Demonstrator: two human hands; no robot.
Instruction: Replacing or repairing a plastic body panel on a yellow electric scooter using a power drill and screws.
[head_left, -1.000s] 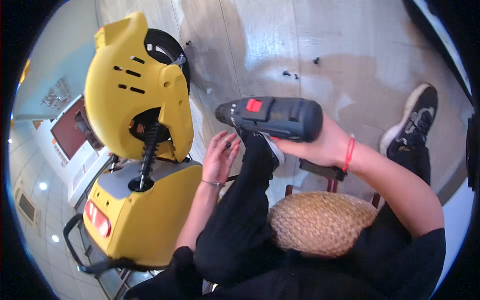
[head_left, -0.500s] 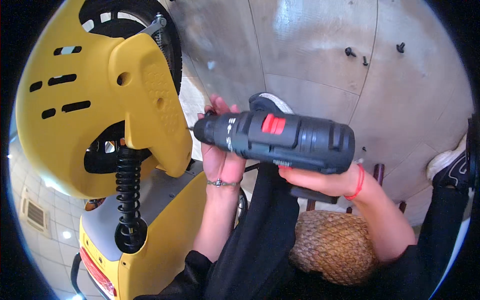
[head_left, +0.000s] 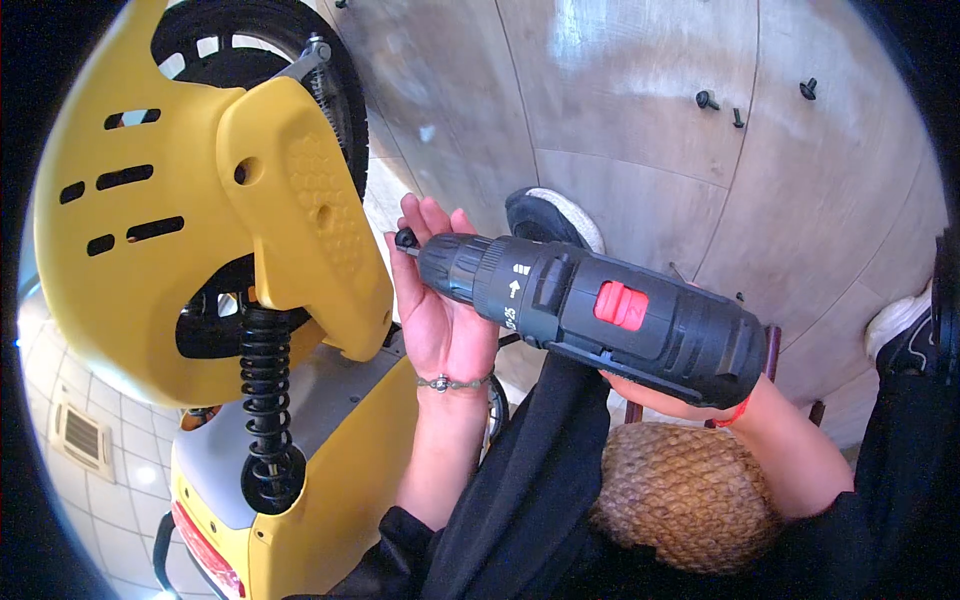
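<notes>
My right hand (head_left: 665, 396) grips a black cordless drill (head_left: 575, 300) with a red switch on top. The drill's body hides most of those fingers. Beneath the chuck, my left hand (head_left: 445, 330) is turned palm up, its fingers extended past the drill's nose. A small black screw (head_left: 405, 239) sits between the thumb and fingers of that hand, by the tip of the bit; whether the two touch is hard to tell. Left of the drill's nose stands a yellow molded panel (head_left: 300, 210) with a round hole near its upper end, apart from the bit.
Several black screws lie on the wood-look floor (head_left: 640, 130), including one bolt (head_left: 808, 89) at far right. A black coil spring (head_left: 266, 390) rises from the yellow and grey vehicle body (head_left: 340, 470). Behind the panel is a black wheel (head_left: 345, 90). A woven seat (head_left: 690, 500) is below the drill.
My right hand has drawn the drill to the right and tilted its nose up-left, away from the yellow panel. The black screw by my left fingers now shows clearly.
</notes>
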